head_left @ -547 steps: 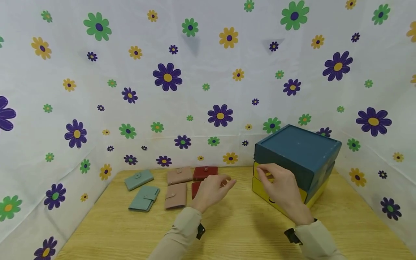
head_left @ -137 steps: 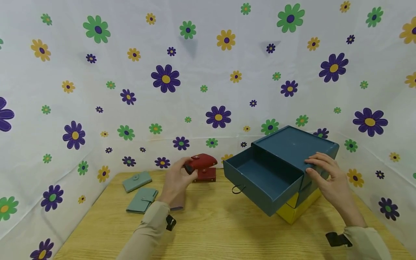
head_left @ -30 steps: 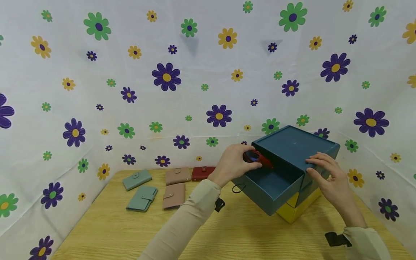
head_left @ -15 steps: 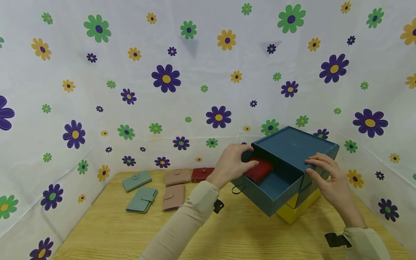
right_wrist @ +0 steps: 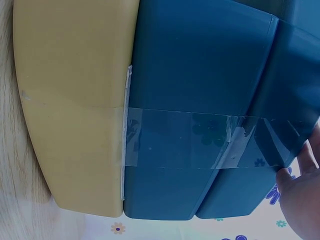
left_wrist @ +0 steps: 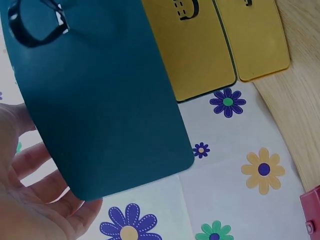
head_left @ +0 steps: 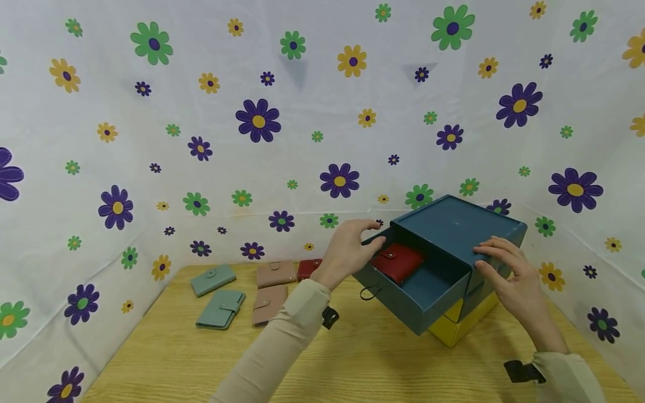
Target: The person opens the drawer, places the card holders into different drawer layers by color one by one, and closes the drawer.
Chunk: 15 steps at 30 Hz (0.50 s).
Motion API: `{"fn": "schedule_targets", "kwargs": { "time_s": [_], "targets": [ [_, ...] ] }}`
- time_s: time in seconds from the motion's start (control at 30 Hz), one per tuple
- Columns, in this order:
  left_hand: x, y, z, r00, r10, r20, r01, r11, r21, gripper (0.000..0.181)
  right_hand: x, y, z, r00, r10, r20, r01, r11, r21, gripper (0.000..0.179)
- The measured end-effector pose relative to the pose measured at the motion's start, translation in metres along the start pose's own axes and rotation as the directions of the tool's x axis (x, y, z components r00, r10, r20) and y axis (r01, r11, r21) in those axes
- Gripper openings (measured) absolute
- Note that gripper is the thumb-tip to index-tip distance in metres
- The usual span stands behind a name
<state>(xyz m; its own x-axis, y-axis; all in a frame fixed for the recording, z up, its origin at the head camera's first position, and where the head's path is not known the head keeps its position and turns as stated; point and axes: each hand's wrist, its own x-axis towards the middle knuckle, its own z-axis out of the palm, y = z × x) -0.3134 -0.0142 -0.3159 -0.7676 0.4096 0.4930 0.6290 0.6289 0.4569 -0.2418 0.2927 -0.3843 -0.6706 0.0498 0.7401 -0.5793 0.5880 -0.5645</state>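
Observation:
A red snap wallet (head_left: 400,263) lies in the pulled-out blue drawer (head_left: 390,295), towards its left end. My left hand (head_left: 345,252) is at the drawer's left rim with thumb and fingers apart, holding nothing. In the left wrist view, its fingers (left_wrist: 60,205) show beside and behind the blue drawer front (left_wrist: 105,115). My right hand (head_left: 511,280) rests on the upper right edge of the blue drawer unit (head_left: 453,221), fingers over the top. In the right wrist view, its fingertips (right_wrist: 285,177) touch the unit's side, which has clear tape across it.
Yellow drawers (head_left: 448,330) sit below the blue top one. On the wooden table (head_left: 166,358) at left lie another red wallet (head_left: 305,270), two pink wallets (head_left: 270,304) and two green wallets (head_left: 221,309). A flowered cloth (head_left: 302,151) hangs behind and at both sides.
The top drawer, closed at first, stands pulled out. My left hand has carried a red wallet from the table into it, let go and drawn back left. My right hand stays on the unit.

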Motion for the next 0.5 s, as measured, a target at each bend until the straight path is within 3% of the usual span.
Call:
{"fn": "schedule_targets", "kwargs": {
  "time_s": [0.2,0.5],
  "targets": [
    [-0.002,-0.013,-0.001,0.999,-0.006,-0.045,0.005,1.0,-0.03,0.031,0.0,-0.001,-0.001,1.0,0.004,0.004,-0.004,1.0,-0.004,0.026],
    [-0.012,-0.047,0.001,0.988,-0.058,-0.146,0.046,0.995,-0.085,0.023,-0.001,-0.001,-0.001,1.0,0.006,0.014,-0.006,1.0,-0.005,0.026]
  ]
}}
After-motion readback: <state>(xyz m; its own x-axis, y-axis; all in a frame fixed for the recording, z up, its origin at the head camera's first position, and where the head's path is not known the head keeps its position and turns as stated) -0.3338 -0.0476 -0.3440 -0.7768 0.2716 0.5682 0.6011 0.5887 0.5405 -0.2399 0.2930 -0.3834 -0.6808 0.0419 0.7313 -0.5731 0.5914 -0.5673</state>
